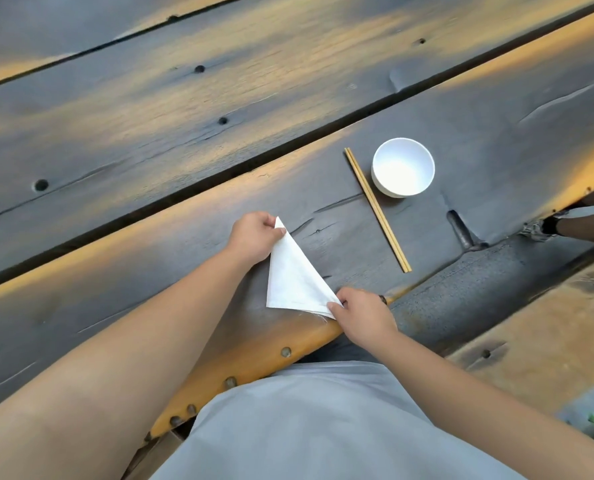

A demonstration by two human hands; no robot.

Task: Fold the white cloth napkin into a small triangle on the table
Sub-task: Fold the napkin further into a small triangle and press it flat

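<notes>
Fingers of left hand (pixel 254 235) pinching napkin (pixel 293 278) apex, right hand (pixel 363 315) pinching near corner (frayed), triangle pointing away

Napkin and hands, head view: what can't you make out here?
- Napkin: its layer count; the two held corners are covered by the left hand and right hand.
- Both hands' fingertips, curled under the cloth.
- Bowl: inside glares white, so contents unclear.
- Green object at the lower right edge: blurred and cut off.

Matt white cloth napkin (pixel 293 278), weathered wooden table (pixel 150 133), glossy bowl (pixel 403 168)
</notes>
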